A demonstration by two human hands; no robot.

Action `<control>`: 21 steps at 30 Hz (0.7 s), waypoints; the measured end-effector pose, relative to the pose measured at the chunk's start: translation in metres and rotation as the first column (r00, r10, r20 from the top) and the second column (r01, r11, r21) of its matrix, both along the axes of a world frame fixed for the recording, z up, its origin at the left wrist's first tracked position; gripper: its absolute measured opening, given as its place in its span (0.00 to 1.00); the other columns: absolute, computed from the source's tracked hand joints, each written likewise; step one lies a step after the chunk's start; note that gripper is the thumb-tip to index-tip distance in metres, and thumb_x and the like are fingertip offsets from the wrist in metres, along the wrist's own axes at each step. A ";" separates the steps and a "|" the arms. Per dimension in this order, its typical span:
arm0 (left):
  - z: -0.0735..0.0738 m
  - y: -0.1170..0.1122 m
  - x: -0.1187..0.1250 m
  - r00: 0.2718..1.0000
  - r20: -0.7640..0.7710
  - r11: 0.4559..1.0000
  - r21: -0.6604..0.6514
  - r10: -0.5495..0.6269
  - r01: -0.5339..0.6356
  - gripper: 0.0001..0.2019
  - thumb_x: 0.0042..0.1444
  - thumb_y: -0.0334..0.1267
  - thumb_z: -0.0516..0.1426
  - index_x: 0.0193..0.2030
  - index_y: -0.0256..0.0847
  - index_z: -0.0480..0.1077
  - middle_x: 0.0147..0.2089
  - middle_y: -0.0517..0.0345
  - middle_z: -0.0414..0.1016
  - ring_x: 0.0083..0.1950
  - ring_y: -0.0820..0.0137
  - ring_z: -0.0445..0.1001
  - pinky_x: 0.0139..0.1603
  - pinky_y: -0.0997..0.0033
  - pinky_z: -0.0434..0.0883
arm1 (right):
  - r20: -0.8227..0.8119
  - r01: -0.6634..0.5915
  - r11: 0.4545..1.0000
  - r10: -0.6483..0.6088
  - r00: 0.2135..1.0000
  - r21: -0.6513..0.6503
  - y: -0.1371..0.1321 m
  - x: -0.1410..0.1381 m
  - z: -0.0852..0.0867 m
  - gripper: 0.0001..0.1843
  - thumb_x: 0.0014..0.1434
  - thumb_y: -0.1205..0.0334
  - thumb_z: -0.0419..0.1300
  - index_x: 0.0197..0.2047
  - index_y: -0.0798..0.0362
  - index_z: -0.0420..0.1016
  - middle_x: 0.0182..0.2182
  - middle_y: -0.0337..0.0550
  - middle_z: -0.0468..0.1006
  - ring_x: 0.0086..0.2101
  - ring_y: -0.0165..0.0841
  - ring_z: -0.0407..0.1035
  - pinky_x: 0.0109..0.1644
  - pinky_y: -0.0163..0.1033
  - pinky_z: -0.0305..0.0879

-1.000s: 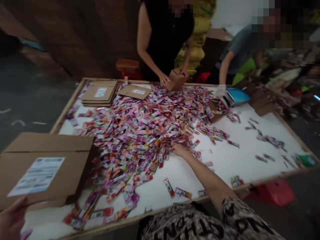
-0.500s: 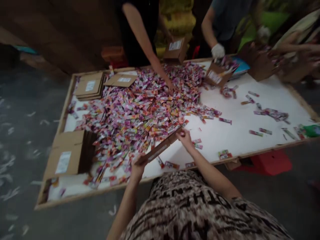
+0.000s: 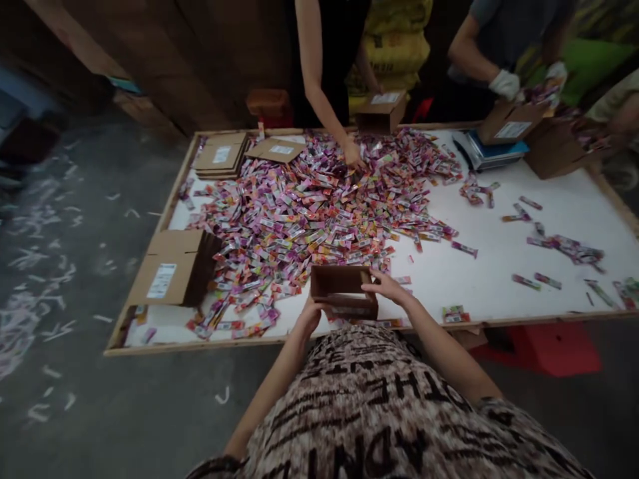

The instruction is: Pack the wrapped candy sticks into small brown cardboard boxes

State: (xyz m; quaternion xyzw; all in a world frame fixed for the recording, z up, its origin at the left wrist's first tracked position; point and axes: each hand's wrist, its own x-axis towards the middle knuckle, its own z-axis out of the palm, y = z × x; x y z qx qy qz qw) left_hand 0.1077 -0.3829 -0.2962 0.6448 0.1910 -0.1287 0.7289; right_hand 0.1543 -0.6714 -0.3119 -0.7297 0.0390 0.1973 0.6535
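I hold a small brown cardboard box [image 3: 343, 291], opened up and empty, above the near edge of the white table [image 3: 499, 279]. My left hand [image 3: 308, 314] grips its lower left side. My right hand [image 3: 388, 287] rests on its right rim with fingers curled over it. Just beyond the box lies a big heap of colourful candy sachets [image 3: 314, 206].
An open box with a label [image 3: 172, 267] lies on its side at the near left; flat cartons [image 3: 219, 156] are stacked at the far left. Across the table, a person's hand [image 3: 353, 154] digs in the heap and a gloved hand [image 3: 504, 85] fills a box on a scale [image 3: 489, 152].
The flat carton I held tilted at the heap's edge is now opened into a box in both hands, nearer my body. The view has shifted slightly.
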 end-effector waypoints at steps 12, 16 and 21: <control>-0.002 0.036 -0.018 0.652 0.297 0.662 0.614 -0.698 0.430 0.10 0.55 0.47 0.68 0.38 0.44 0.82 0.50 0.45 0.82 0.70 0.49 0.63 0.68 0.39 0.63 | 0.199 0.206 0.917 -0.143 0.970 -0.342 0.033 -0.048 -0.010 0.26 0.42 0.60 0.75 0.46 0.53 0.81 0.47 0.50 0.82 0.49 0.45 0.75 0.54 0.51 0.73; -0.010 0.024 -0.014 0.812 0.306 0.761 0.603 -0.498 0.240 0.16 0.56 0.46 0.66 0.48 0.40 0.76 0.49 0.44 0.77 0.57 0.54 0.74 0.60 0.47 0.71 | 0.471 0.224 0.908 -0.035 0.882 -0.353 0.035 -0.065 0.018 0.18 0.56 0.54 0.70 0.49 0.50 0.82 0.48 0.50 0.81 0.51 0.43 0.73 0.59 0.51 0.69; -0.005 0.024 -0.017 0.856 0.365 0.712 0.702 -0.366 0.005 0.34 0.46 0.48 0.72 0.58 0.38 0.69 0.62 0.36 0.66 0.67 0.43 0.62 0.68 0.38 0.57 | 0.510 0.153 0.802 0.209 0.835 -0.578 0.065 -0.112 0.021 0.09 0.63 0.59 0.64 0.45 0.52 0.82 0.42 0.52 0.81 0.46 0.43 0.72 0.54 0.51 0.71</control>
